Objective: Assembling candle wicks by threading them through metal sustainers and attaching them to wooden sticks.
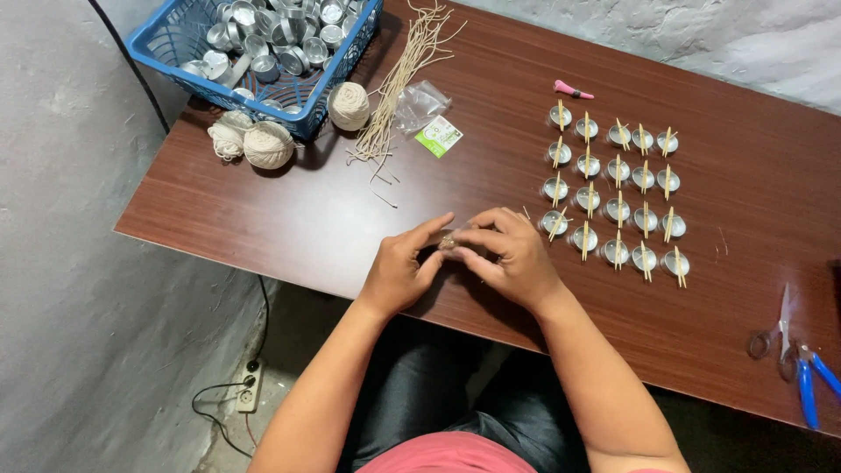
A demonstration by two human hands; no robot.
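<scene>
Bare forearms, pinkish-red top (perhaps sleeveless), dark trousers

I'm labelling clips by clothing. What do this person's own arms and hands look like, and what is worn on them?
Both forearms are bare, with no sleeves, gloves or watch showing. The left hand and right hand are uncovered; any ring is too small to tell.

Small metal cup point(448, 242), pinched betw. both hands' fingertips, just above table edge.
</scene>
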